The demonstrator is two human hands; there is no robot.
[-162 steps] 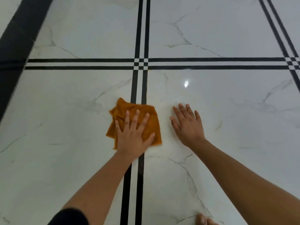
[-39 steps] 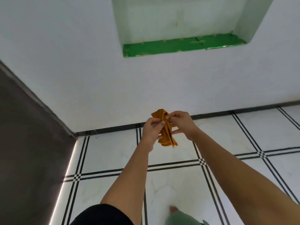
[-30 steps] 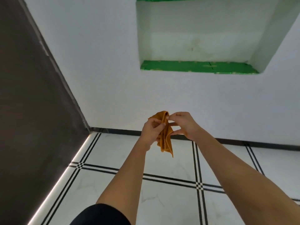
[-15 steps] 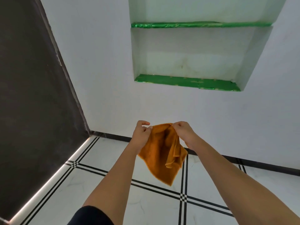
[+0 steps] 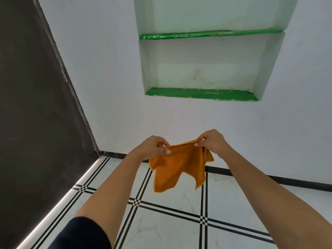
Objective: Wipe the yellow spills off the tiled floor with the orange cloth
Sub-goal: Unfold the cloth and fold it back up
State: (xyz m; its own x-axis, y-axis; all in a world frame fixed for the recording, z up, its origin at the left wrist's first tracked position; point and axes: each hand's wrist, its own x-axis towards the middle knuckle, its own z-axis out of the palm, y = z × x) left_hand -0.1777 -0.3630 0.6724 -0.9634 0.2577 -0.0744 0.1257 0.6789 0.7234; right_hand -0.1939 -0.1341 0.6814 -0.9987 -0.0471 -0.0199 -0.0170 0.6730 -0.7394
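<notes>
The orange cloth hangs limp and fuzzy (ragged lower corners); left hand and right hand pinch its top edge above the tiled floor.

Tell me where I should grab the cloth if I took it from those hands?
Probably by the top edge, in the free stretch between the left hand and the right hand. The cloth hangs spread out from that edge, pulled nearly straight, while its lower corners dangle loose above the floor. Come from above and pinch with both hands, so it stays open.
</notes>
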